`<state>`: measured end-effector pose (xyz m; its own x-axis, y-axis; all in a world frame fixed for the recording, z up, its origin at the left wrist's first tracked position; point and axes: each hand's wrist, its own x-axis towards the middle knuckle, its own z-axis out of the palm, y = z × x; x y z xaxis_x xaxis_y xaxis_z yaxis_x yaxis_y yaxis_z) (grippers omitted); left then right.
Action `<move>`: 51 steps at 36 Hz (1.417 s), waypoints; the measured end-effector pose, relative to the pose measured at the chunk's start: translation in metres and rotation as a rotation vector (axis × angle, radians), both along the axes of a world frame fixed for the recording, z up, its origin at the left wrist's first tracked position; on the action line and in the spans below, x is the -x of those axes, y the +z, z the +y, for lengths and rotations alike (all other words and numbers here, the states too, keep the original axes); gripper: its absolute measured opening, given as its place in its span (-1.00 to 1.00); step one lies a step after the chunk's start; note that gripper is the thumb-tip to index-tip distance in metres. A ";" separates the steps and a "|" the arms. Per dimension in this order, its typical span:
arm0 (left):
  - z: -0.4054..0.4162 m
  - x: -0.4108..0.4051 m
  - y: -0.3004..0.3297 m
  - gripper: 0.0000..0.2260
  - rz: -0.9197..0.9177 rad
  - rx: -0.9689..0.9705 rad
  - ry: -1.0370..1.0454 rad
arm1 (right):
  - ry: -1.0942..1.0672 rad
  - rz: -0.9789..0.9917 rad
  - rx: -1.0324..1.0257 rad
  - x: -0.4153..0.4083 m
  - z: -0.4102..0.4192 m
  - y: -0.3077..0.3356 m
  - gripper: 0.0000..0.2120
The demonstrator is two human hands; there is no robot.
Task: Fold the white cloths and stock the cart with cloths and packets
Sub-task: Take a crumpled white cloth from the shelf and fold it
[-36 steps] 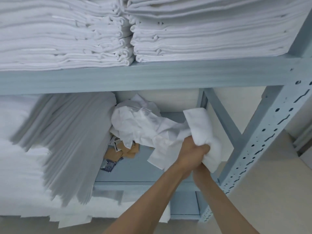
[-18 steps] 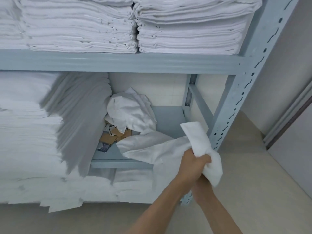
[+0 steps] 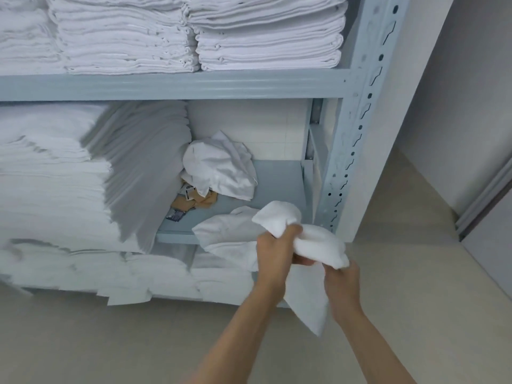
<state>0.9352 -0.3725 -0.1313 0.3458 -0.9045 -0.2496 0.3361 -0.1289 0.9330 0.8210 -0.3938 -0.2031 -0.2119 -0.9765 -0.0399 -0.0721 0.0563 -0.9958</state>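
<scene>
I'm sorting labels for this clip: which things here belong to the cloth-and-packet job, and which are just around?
Job:
- white cloth, gripped by left hand and right hand
- crumpled cloth on the shelf
- packets beside it

Just around:
- folded stacks on the upper shelf
- shelf upright
- floor
</scene>
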 end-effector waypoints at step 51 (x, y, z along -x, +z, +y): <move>0.174 -0.260 -0.067 -0.90 -1.302 -0.059 0.150 | 0.537 0.576 0.405 -0.139 0.075 0.066 -0.50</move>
